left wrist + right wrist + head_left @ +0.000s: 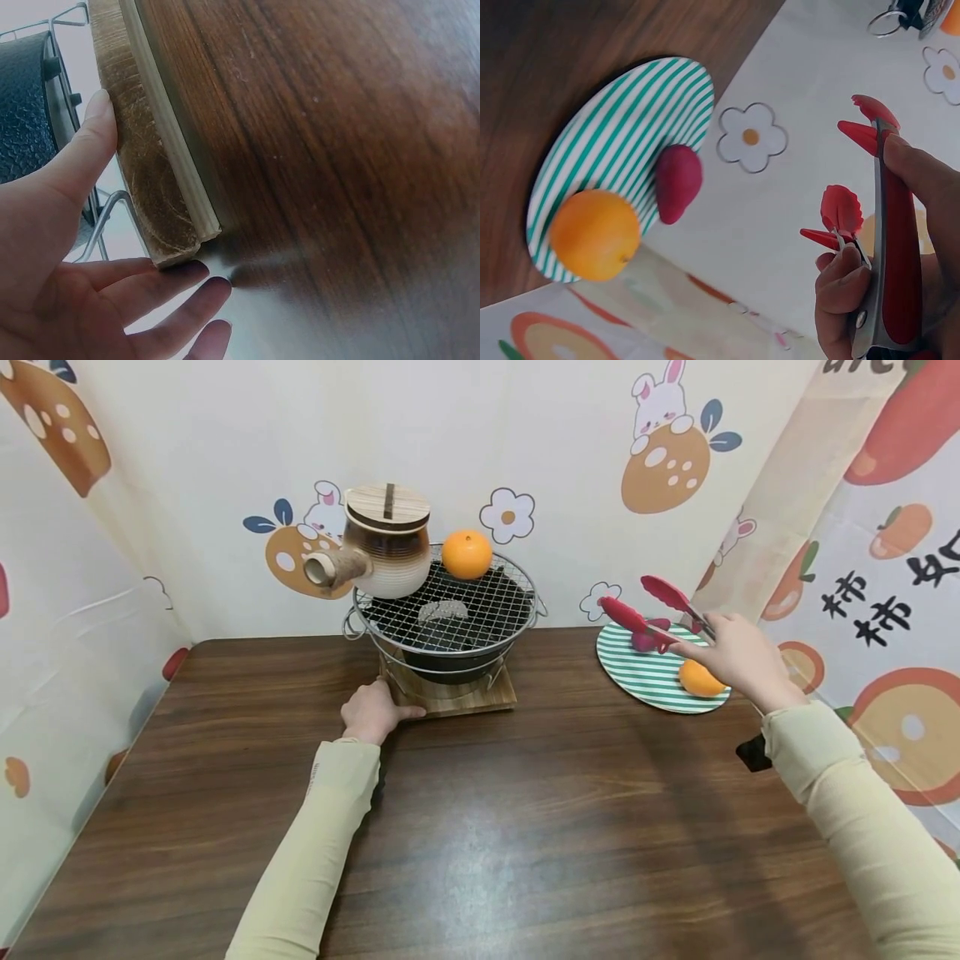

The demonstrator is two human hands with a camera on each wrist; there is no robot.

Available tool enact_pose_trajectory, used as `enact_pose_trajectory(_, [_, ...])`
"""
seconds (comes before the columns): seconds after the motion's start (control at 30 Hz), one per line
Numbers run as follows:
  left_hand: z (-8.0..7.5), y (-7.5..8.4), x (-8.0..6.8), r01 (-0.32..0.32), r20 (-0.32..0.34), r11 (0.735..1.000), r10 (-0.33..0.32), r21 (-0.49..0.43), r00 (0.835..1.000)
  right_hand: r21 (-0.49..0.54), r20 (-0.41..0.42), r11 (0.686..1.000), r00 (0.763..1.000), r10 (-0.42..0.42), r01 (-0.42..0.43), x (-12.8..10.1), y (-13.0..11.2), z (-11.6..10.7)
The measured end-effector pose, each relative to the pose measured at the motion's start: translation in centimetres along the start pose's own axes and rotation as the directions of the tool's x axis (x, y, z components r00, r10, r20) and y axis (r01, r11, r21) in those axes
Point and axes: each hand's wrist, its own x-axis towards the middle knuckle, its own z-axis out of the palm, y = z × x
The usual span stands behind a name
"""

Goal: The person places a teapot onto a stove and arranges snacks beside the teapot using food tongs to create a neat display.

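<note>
In the head view, one grill (450, 653) is standing on one board (453, 702), bearing one pot (393, 564), whose lid (367, 503) is hiding its inside, and one orange (467, 556); a grey lump (442, 610) beneath the mesh is staying hard to make out. On the surface (480, 827), one plate (637, 675) is holding a second orange (702, 678) and one purple item (643, 642), partly hidden by the tongs (621, 612). In the left wrist view, the left hand's (49, 289) fingers are spreading loosely, touching the board's corner; the frame is cutting off the grill. In the right wrist view, the right hand's (741, 658) fingers are grasping the tongs.
</note>
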Motion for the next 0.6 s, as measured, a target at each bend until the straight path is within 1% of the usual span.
enact_pose_trajectory(0.33, [0.1, -0.1, 0.1, 0.004, 0.003, 1.000, -0.004, 0.004, 1.000, -0.013, 0.026, 0.999, 0.999, 0.042, -0.041, -0.8, 2.8, 0.6])
enact_pose_trajectory(0.47, [0.2, -0.1, 0.2, 0.003, 0.004, 1.000, -0.003, 0.009, 1.000, -0.021, 0.037, 0.999, 0.998, 0.046, -0.045, -1.0, 3.8, 0.9])
enact_pose_trajectory(0.6, [0.2, -0.1, 0.3, 0.005, 0.008, 1.000, -0.005, 0.015, 1.000, -0.039, 0.062, 0.998, 0.996, 0.059, -0.056, -1.2, 4.7, 1.2])
